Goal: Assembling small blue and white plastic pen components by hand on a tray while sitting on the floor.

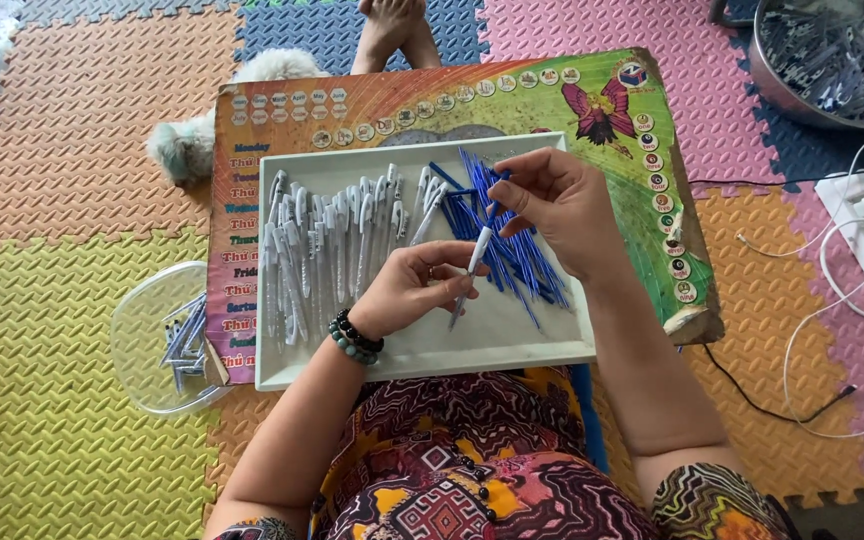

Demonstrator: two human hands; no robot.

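Inside the shallow white rectangular tray [282, 375], the only bare floor is the near strip and the near-right corner, so a hand can slide in there. The left half is jammed with a row of white plastic pen barrels [327, 250], and a loose heap of thin blue ink refills [512, 240] fills the far right. Both hands sit mid-tray, blocking the gap between the two piles. Left of the tray, a clear round plastic bowl [147, 310] crowds that side.
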